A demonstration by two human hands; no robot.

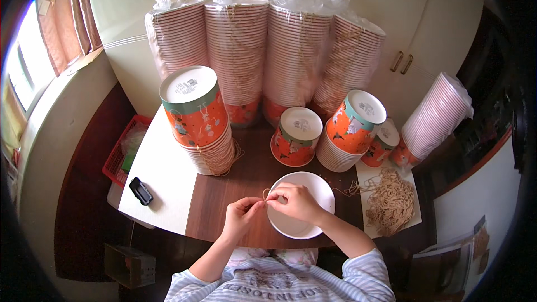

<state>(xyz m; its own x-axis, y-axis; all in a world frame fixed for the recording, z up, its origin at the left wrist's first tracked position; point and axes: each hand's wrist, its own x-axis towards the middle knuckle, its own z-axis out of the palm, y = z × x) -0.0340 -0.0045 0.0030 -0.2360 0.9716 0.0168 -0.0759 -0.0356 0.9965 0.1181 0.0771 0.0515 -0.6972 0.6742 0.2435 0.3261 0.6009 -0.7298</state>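
From up on the head, one wide, round view looks down at the close hands (296,201) and forward over the surface (240,170).

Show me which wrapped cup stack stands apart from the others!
The far-right wrapped stack, beside an orange cup; the other four wrapped stacks stand side by side at the back.

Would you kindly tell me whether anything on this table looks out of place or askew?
The beige cord heap at the right looks messy: it lies loosely tangled, straggling toward the white bowl. The wrapped cup stack behind it leans right, though fisheye bending may exaggerate that.
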